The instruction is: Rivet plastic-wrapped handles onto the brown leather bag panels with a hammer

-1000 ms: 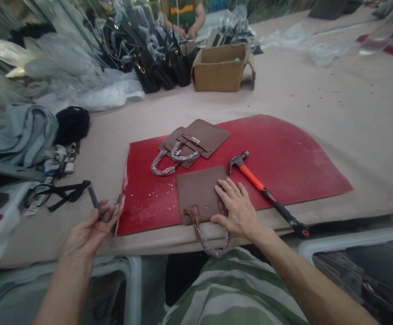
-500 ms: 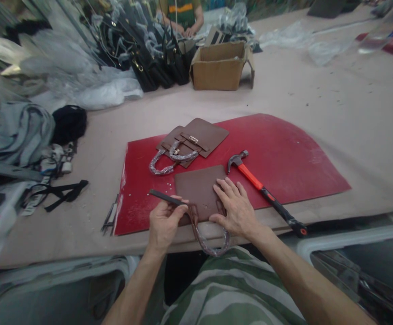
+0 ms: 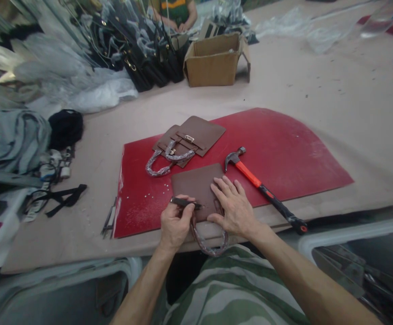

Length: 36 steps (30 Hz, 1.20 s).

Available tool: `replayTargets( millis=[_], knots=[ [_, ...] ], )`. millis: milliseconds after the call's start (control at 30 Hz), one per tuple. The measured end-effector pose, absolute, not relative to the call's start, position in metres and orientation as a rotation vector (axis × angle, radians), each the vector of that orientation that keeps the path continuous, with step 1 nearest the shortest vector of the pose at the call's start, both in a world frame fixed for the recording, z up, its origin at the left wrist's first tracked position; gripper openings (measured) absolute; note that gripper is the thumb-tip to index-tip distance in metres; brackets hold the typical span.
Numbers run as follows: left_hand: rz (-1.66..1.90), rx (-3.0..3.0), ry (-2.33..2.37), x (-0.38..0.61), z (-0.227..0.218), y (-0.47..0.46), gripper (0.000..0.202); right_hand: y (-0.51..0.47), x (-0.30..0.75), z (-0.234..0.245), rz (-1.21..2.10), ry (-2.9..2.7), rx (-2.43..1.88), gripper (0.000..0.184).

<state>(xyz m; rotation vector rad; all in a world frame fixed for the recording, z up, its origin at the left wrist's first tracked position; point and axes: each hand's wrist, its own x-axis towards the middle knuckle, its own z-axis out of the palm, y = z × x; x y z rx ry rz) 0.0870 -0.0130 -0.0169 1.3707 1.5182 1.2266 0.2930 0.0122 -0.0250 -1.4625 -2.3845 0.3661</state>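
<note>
Since half a second ago the left hand (image 3: 176, 221) has turned its slim dark metal tool (image 3: 184, 202) and brought the tip onto the brown leather panel (image 3: 194, 185); its fingers pinch the shaft. The right hand (image 3: 235, 207) lies open and flat on that panel, pinning it to the red mat (image 3: 284, 153) at the near edge of the surface (image 3: 318, 90). The panel looks light, limp and matte, likely to slide unless pressed down. Its plastic-wrapped handle loop (image 3: 206, 241) hangs over the edge. The hammer (image 3: 260, 187) lies just right.
</note>
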Motion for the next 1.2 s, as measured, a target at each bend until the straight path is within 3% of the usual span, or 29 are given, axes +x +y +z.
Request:
replayTargets(
  millis=[1200],
  knots=[
    [1.208, 2.183, 1.448, 0.093, -0.028, -0.011, 0.014, 0.012, 0.293, -0.024, 0.386, -2.354, -1.451, 0.085]
  ],
)
